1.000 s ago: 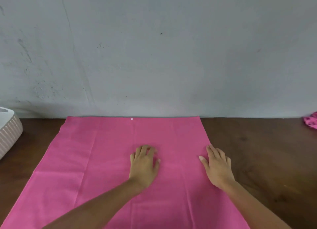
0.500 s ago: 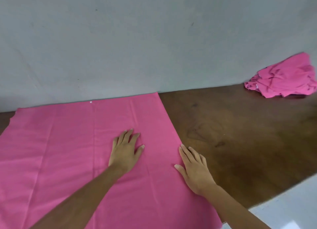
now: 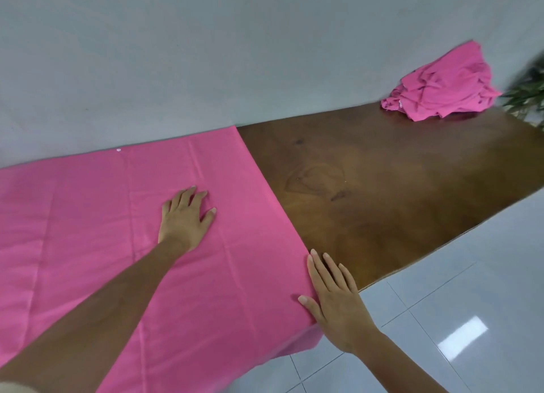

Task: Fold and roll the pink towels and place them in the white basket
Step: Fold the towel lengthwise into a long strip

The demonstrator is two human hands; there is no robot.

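Towel (image 3: 88, 230) spread flat on table (image 3: 382, 192), near edge hanging over. Left hand (image 3: 184, 218) flat mid-cloth, fingers straight, gripping nothing. Right hand (image 3: 332, 298) flat at right edge, gripping nothing. Step: smoothing before first fold. Next: pinch edge, fold across. Pile (image 3: 441, 89) waits far right; basket out of view.

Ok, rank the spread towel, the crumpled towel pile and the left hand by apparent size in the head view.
Largest to smallest:
spread towel
crumpled towel pile
left hand
The pile lies farther off, so looks undersized.
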